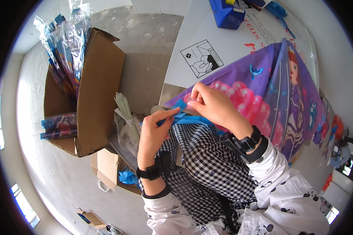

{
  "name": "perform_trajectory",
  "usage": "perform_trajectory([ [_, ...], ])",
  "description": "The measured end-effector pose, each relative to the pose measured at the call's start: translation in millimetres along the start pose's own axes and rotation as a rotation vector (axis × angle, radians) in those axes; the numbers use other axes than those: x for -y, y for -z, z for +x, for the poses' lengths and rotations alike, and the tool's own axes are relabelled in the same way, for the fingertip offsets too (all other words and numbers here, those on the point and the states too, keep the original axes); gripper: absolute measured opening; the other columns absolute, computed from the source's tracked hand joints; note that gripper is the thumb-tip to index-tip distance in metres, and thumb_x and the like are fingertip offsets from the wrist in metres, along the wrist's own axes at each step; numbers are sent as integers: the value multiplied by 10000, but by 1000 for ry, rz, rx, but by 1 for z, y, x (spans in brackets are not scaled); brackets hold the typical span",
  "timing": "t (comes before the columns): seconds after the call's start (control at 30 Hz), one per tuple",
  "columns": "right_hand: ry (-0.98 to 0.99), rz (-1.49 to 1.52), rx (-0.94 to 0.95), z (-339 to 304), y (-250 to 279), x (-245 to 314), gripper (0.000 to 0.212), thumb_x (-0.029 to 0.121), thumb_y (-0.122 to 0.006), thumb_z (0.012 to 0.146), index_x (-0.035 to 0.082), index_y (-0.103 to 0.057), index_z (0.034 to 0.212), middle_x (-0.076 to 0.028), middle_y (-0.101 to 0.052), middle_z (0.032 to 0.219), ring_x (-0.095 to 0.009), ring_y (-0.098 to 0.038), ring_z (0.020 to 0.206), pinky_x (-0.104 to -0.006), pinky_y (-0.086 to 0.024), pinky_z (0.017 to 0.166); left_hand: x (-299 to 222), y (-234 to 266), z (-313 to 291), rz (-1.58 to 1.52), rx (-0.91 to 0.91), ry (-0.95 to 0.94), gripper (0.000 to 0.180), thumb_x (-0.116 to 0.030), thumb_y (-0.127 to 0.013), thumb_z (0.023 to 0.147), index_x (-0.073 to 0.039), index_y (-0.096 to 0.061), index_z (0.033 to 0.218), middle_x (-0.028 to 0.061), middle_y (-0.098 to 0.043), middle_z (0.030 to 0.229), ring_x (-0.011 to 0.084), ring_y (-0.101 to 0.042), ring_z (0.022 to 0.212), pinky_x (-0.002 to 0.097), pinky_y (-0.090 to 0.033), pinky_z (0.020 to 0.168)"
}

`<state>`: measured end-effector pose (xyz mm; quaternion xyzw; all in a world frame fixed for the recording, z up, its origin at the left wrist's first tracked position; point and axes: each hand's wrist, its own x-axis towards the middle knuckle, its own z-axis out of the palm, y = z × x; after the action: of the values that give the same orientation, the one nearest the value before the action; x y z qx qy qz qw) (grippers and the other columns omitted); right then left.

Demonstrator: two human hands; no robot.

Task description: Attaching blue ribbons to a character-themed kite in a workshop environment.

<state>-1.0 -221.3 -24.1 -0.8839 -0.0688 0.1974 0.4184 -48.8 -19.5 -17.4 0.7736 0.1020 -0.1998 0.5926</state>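
My left hand [155,127] is closed, its thumb and forefinger pinching a blue strip [179,105] that looks like ribbon or thin cloth. More of the blue strip lies across my lap just below. Close by on the right, my right hand [215,105] is curled in a pinch at the strip's upper end; what sits between its fingertips is too small to make out. A purple kite [276,86], printed with pink balloons and a cartoon princess, spreads behind and under my right hand, partly over the white table.
A tall cardboard box [102,90] at left holds several plastic-wrapped packages [66,47]. Thin white rods [123,105] stand in a clear bag beside it. Below is a smaller open box [106,166] with blue strips [128,177]. A blue tape dispenser [227,16] sits on the white table [176,58].
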Motion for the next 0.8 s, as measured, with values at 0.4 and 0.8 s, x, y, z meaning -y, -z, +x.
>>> perform_trajectory([
  [0.4, -7, -14, 13, 0, 0, 0, 213, 152, -686, 881, 33, -516, 929, -44, -575, 694, -160, -569, 646, -323, -438, 588, 4, -1, -2, -13, -1, 23, 283, -15, -619, 886, -88, -729, 1137, -6, -603, 676, 45, -473, 481, 207, -401, 469],
  [0.8, -5, -25, 10, 1, -1, 1, 222, 166, -687, 885, 32, -516, 932, -47, -592, 706, -159, -581, 656, -319, -444, 592, 3, 0, -3, 4, -1, 28, 270, -15, -617, 892, -84, -732, 1127, -4, -620, 714, 43, -476, 504, 208, -406, 476],
])
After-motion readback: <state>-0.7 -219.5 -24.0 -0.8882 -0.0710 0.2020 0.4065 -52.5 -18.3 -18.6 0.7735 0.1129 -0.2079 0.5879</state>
